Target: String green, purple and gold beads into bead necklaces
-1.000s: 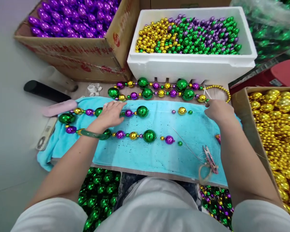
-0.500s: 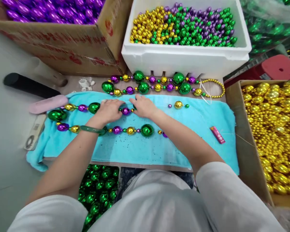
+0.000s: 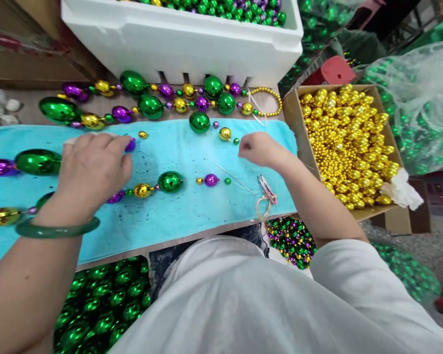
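Observation:
My left hand (image 3: 92,169) is closed over the upper row of a beaded strand on a turquoise towel (image 3: 158,223). A purple bead (image 3: 130,144) pokes out beside its fingertips, and a large green bead (image 3: 39,162) shows on its other side. My right hand (image 3: 260,150) has its fingers pinched together near a small green bead (image 3: 236,141); what they hold, if anything, is hidden. Between the hands lie a small gold bead (image 3: 142,134), a large green bead (image 3: 199,122) and a gold bead (image 3: 225,133). The lower row includes another green bead (image 3: 170,182) and a purple bead (image 3: 211,180).
Small snips (image 3: 266,189) lie at the towel's right. Behind it rests a beaded necklace (image 3: 151,106), below a white foam box (image 3: 184,44) of beads. A carton (image 3: 386,132) of gold beads stands right; large green beads (image 3: 107,300) lie below the table edge.
The view has swung right. My right hand has moved right, away from my left hand. A large green bead now lies between them, in line with the small purple and gold beads.

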Action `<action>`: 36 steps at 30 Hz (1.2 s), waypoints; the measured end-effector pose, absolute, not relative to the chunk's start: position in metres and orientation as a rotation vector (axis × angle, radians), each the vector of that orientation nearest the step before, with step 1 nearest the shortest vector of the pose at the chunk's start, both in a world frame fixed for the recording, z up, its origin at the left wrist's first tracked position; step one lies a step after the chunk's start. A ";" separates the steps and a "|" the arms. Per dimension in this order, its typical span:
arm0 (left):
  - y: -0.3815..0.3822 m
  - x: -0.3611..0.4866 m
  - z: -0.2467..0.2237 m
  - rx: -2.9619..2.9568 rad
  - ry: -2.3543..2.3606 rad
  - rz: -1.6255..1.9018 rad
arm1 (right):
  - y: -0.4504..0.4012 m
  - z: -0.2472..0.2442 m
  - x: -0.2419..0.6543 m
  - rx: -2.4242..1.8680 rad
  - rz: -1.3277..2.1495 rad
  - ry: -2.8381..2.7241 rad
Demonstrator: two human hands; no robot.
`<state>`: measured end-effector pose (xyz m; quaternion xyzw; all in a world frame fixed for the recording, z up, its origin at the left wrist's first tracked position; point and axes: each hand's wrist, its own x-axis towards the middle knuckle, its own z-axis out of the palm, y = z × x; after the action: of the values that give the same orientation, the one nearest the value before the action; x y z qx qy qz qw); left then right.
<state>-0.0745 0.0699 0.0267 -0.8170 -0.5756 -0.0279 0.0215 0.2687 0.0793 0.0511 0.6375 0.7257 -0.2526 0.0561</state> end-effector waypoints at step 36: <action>0.012 0.036 0.037 -3.013 -2.231 -1.332 | 0.024 0.062 0.352 2.310 -0.988 2.243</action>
<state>0.0358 0.0124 0.0375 -0.6920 -0.5123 -0.3059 -0.4064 0.3521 0.0239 0.0623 0.6815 0.6617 -0.2915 -0.1130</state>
